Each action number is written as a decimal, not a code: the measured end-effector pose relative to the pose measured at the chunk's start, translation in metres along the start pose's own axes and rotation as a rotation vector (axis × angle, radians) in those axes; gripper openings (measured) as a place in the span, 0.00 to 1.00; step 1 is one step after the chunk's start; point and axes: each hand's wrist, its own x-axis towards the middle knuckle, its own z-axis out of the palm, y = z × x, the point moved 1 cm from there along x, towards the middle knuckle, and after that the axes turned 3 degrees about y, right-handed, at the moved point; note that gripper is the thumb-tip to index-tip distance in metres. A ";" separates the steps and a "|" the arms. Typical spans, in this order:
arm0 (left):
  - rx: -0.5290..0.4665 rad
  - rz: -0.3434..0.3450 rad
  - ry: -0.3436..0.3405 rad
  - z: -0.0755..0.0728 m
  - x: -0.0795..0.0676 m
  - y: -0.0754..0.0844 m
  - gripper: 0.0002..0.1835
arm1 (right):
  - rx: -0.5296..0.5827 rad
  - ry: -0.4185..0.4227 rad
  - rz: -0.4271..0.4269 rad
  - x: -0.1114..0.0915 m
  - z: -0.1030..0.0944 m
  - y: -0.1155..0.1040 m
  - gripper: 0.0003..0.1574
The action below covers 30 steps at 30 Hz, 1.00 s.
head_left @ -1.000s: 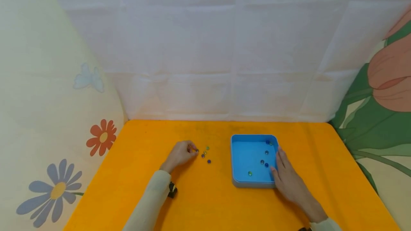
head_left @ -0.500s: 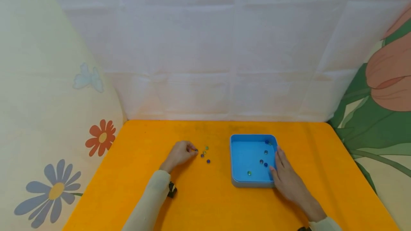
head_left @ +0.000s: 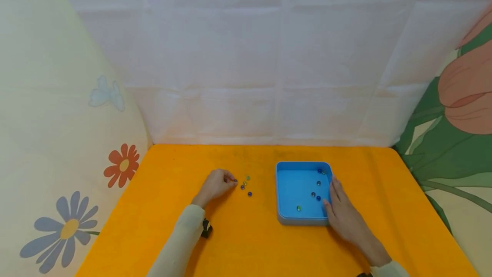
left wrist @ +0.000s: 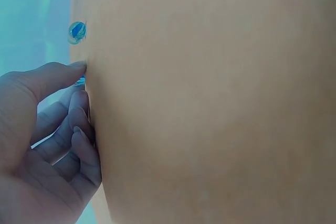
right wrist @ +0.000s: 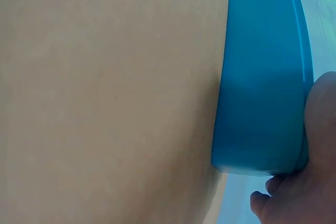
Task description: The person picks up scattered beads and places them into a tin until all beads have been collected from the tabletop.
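My left hand (head_left: 215, 184) is low over the orange tabletop, left of a loose group of marbles. Between thumb and index finger it pinches a glass marble (left wrist: 80, 81), mostly covered by the fingers in the left wrist view. Just beyond the fingertips lie several more marbles, among them a dark blue one (head_left: 250, 193) and a greenish one (head_left: 247, 178). A blue square box (head_left: 282, 191) without a lid stands to the right, with several marbles on its floor. My right hand (head_left: 347, 217) rests along the box's right side, fingers straight, thumb at the rim.
The orange table (head_left: 246, 247) reaches back to a white hanging cloth (head_left: 215, 54). Flower-printed cloth (head_left: 69, 153) borders the left side, and a tulip print (head_left: 461, 148) the right. A dark wrist device (head_left: 206, 228) sits at the left sleeve.
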 end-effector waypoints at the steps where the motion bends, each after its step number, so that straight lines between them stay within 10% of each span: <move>1: -0.002 0.001 0.004 0.000 0.000 0.000 0.05 | -0.003 -0.002 0.003 0.000 0.000 0.000 0.47; 30: -0.031 -0.008 0.006 -0.001 0.000 0.001 0.05 | -0.018 0.002 0.003 0.000 -0.001 -0.003 0.46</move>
